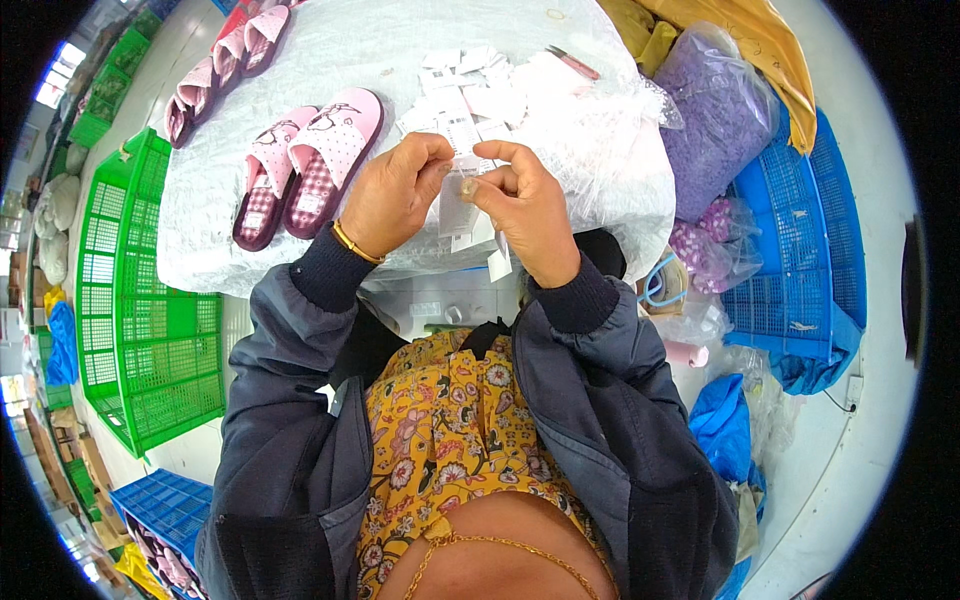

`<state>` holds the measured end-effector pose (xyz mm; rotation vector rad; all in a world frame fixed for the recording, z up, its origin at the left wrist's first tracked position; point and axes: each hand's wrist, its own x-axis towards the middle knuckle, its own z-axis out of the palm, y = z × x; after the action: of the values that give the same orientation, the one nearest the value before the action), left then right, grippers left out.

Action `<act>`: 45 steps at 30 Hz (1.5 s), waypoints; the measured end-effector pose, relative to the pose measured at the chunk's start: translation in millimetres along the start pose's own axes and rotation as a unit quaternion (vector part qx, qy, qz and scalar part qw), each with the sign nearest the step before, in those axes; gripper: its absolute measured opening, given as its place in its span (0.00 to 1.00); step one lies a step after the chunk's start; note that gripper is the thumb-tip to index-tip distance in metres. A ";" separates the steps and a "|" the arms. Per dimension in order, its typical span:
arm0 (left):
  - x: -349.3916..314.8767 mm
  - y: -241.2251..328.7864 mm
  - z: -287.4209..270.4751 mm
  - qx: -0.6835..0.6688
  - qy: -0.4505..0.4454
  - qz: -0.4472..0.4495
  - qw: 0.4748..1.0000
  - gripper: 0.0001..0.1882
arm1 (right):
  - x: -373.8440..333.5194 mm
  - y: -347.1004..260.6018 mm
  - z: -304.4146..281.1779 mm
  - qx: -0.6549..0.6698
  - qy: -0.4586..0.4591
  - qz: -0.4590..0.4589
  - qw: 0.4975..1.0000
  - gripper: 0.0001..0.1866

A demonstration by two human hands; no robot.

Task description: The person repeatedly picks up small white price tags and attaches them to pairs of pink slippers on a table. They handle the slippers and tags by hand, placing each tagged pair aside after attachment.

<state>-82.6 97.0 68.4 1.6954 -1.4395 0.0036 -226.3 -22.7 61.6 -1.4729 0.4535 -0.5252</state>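
My left hand [402, 192] and my right hand [522, 205] meet over the near edge of the table. Both are closed in a pinch, thumbs against bent fingers, on a white paper tag [459, 215] with dark print. A small white slip [499, 263] hangs below my right hand. Just beyond my fingers lies a heap of white tags [470, 88]. To the left of my hands rests a pair of pink dotted slippers [320, 152] with checked insoles, toes pointing away. Past the heap sits a small red-handled cutting tool [573, 62].
Plastic film covers the white table [400, 35]. More pink slippers [232, 50] line its far left edge. A green crate [150, 300] stands left, a blue crate [790, 250] right. A bag of purple items [715, 110] and a yellow cloth [770, 40] crowd the far right.
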 end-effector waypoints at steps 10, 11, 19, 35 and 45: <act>-5.8 2.5 2.7 0.017 0.001 0.016 1.000 0.08 | -4.2 3.9 -0.9 0.014 0.006 0.018 1.000 0.20; -6.2 3.6 2.6 0.020 -0.001 0.017 1.000 0.08 | -3.9 6.8 -1.6 0.013 0.005 0.014 1.000 0.20; -6.6 4.5 3.5 0.025 -0.009 0.045 0.999 0.08 | -6.0 4.1 -5.8 0.049 -0.025 0.034 0.998 0.20; -8.9 0.1 2.8 0.047 -0.030 0.107 0.993 0.11 | 1.3 10.0 -19.5 0.236 -0.104 0.158 0.953 0.17; -7.5 1.3 6.1 0.050 -0.012 0.110 0.993 0.11 | 0.4 13.5 -23.6 0.294 -0.122 0.184 0.930 0.15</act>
<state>-89.1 99.2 61.6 1.6121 -1.6634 0.1800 -239.1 -41.7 47.0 -0.8309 0.3238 -0.1465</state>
